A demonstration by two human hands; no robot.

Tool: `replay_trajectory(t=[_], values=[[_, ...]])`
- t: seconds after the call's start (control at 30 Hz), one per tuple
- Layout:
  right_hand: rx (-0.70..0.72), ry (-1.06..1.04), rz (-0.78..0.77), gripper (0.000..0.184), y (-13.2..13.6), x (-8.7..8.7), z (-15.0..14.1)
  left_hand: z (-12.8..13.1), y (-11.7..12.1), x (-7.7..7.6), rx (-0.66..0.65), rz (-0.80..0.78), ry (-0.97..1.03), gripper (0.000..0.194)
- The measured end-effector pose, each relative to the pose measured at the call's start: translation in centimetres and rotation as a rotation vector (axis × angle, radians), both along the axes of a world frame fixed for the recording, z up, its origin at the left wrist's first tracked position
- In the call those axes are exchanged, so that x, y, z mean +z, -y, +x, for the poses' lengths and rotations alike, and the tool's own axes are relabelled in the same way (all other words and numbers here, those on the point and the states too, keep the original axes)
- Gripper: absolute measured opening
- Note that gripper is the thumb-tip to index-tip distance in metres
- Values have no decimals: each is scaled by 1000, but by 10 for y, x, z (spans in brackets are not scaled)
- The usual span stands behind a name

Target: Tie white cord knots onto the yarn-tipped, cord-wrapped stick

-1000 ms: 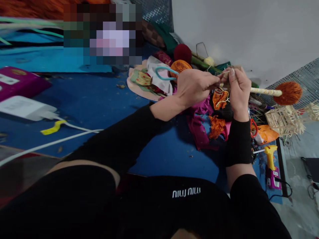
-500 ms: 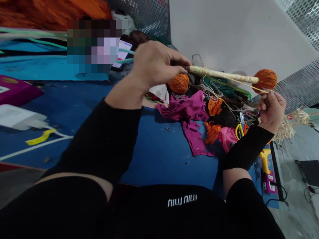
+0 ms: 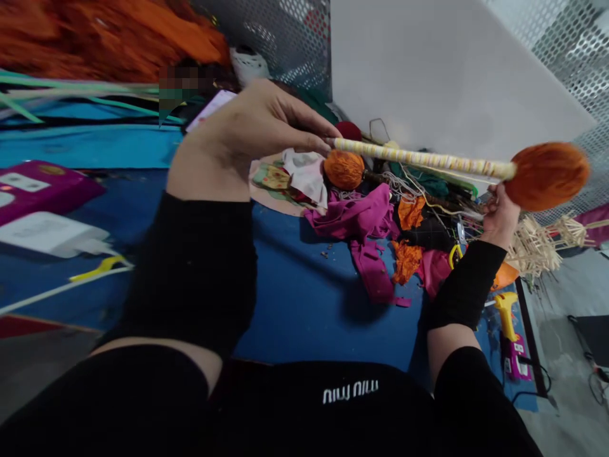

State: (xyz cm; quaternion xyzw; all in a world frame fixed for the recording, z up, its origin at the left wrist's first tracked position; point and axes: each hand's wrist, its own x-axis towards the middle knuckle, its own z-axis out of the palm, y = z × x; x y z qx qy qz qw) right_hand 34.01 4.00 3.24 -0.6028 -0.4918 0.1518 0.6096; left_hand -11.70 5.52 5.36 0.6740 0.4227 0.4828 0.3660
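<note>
My left hand [image 3: 266, 120] pinches the left end of a stick [image 3: 419, 156] wrapped in pale yellow and white yarn. The stick is held nearly level above the table. At its right end sits a round orange bundle [image 3: 547, 176]. My right hand [image 3: 502, 212] is closed just under the stick, close to that bundle, its fingertips partly hidden. A yellow yarn strand [image 3: 431, 202] runs from below the stick toward this hand, which pinches it.
On the blue table [image 3: 304, 304] lie magenta cloth scraps [image 3: 366, 216], another orange ball [image 3: 343, 169], yellow-handled scissors [image 3: 455, 254] and a yellow glue gun [image 3: 507, 314]. A purple power strip [image 3: 42, 187] and a white adapter [image 3: 52, 233] are at left. A white board [image 3: 428, 70] stands behind.
The orange-ended stick has come closer and its right end has swung right and slightly down. My right hand has moved left and down, under the stick. My left hand has shifted left.
</note>
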Motion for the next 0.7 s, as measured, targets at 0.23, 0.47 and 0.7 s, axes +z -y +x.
replay_trajectory(t=[0.23, 0.47, 0.7], values=[[-296, 579, -361, 28, -15, -4, -39, 47, -26, -25, -104, -217, 531, 15], [-175, 873, -520, 44, -22, -13, -66, 72, -13, -34, -124, -323, 832, 13], [-119, 975, -582, 40, -25, -16, -85, 61, 11, -54, -151, -521, 1034, 10]])
